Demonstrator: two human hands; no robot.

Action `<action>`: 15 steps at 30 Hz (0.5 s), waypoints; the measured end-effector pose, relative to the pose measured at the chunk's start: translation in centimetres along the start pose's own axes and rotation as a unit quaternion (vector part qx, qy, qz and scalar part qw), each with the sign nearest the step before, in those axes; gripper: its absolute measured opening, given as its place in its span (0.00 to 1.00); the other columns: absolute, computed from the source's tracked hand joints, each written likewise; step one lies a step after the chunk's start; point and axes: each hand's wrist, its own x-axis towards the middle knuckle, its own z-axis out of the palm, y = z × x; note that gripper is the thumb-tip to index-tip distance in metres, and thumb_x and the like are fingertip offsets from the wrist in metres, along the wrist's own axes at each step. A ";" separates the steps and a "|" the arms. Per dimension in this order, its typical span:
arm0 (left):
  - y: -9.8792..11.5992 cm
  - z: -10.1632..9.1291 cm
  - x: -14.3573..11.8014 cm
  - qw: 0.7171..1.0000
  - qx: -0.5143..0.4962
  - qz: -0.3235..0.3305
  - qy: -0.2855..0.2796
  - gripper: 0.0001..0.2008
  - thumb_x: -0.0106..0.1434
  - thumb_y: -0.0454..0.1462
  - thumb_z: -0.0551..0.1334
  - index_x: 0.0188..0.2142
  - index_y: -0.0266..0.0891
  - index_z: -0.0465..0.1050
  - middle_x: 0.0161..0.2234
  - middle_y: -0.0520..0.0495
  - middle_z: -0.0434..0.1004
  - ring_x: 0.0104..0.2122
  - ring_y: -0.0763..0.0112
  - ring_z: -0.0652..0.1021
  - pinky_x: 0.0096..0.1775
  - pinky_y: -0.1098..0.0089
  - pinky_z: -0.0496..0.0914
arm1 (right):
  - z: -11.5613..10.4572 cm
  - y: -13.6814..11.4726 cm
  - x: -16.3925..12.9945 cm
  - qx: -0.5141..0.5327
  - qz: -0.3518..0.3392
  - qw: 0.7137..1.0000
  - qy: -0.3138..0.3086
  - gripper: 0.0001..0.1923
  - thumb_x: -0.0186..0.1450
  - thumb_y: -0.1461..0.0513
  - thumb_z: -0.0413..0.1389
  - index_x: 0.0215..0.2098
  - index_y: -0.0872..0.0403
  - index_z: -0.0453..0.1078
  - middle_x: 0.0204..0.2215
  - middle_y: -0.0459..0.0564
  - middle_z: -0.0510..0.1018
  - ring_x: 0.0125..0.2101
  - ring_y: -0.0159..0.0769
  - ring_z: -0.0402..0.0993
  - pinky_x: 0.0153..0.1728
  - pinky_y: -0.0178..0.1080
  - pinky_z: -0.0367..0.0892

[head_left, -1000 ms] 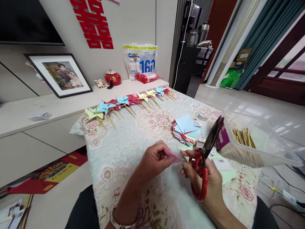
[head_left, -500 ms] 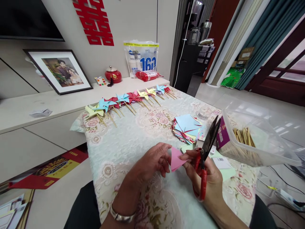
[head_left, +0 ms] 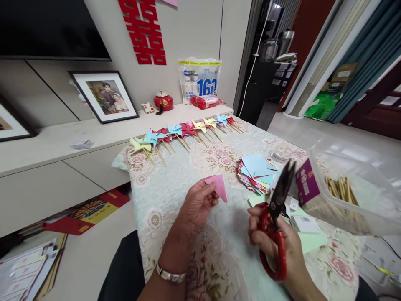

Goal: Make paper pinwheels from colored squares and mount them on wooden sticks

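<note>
A person's left hand pinches a folded pink paper triangle above the desk. At its four o'clock, the right hand grips red-handled scissors, blades nearly closed, paper uncut. Finished paper pinwheels line twelve o'clock; a stack of paper squares waits.
</note>
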 end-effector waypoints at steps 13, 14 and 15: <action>1.1 -0.1 0.2 0.978 -0.180 0.091 0.054 0.13 0.50 0.29 0.72 0.32 0.36 0.71 0.24 0.54 0.75 0.23 0.78 0.74 0.25 0.76 0.66 | 0.0 -1.8 -1.0 -0.006 0.140 0.954 -0.267 0.36 0.65 0.34 0.45 0.44 0.55 0.72 0.23 0.45 0.65 0.24 0.33 0.59 0.28 0.37 0.61; 1.1 -0.2 0.3 0.978 -0.182 0.092 0.054 0.13 0.50 0.29 0.72 0.32 0.36 0.71 0.25 0.54 0.75 0.24 0.77 0.75 0.26 0.76 0.67 | -0.1 -1.8 -1.1 -0.023 0.147 0.951 -0.272 0.36 0.64 0.34 0.46 0.43 0.55 0.72 0.23 0.45 0.66 0.24 0.33 0.59 0.28 0.37 0.62; 1.1 -0.3 0.3 0.977 -0.184 0.095 0.053 0.12 0.51 0.29 0.72 0.33 0.36 0.71 0.25 0.54 0.75 0.25 0.77 0.75 0.26 0.75 0.67 | -0.3 -1.7 -1.1 -0.037 0.154 0.948 -0.275 0.36 0.64 0.34 0.46 0.43 0.55 0.72 0.23 0.45 0.66 0.23 0.33 0.59 0.28 0.37 0.62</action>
